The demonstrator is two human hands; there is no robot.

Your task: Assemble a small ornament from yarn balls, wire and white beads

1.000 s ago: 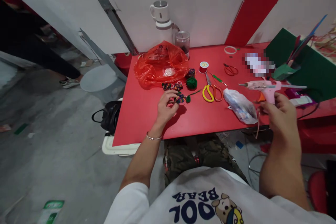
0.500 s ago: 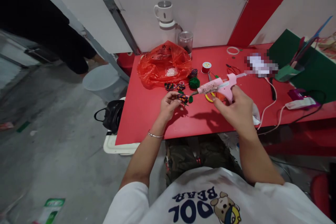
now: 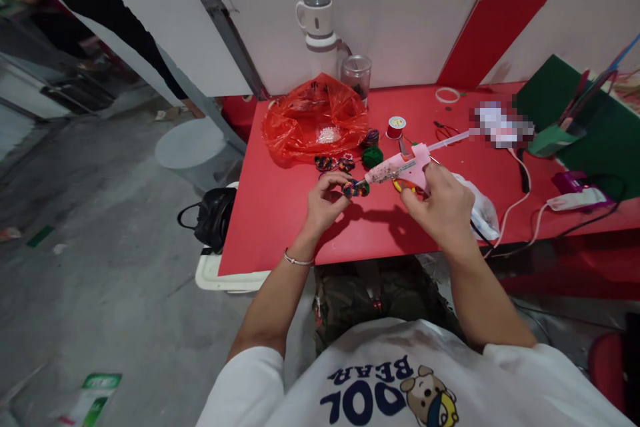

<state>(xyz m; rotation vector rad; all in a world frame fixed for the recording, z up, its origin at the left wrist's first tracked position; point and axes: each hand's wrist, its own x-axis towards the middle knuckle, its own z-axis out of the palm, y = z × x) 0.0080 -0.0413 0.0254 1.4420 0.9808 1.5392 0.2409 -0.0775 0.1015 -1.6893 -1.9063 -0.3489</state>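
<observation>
My left hand (image 3: 326,201) pinches a small multicoloured yarn piece (image 3: 356,189) between thumb and fingers, just above the red table (image 3: 280,227). Wrapped round the handle of a pink glue gun (image 3: 400,168) is my right hand (image 3: 443,203). The gun's nozzle points left and meets or nearly meets the yarn piece; I cannot tell if they touch. A clear glue stick (image 3: 453,140) sticks out of its back. Behind the nozzle lie a green yarn ball (image 3: 372,157) and more multicoloured yarn pieces (image 3: 335,163). Yellow-handled scissors (image 3: 397,185) are partly hidden under the gun.
A red plastic bag (image 3: 315,120) with pearly beads, a glass jar (image 3: 357,77) and a red thread spool (image 3: 396,127) stand at the back. Red-handled pliers (image 3: 447,132) lie farther right. Cords run to a power strip (image 3: 577,198). A grey bin (image 3: 193,150) stands left, a person's hand above it.
The glue gun has tilted and shifted slightly left, its glue stick showing longer. The yarn piece has turned in my left hand. The person at the far left has moved.
</observation>
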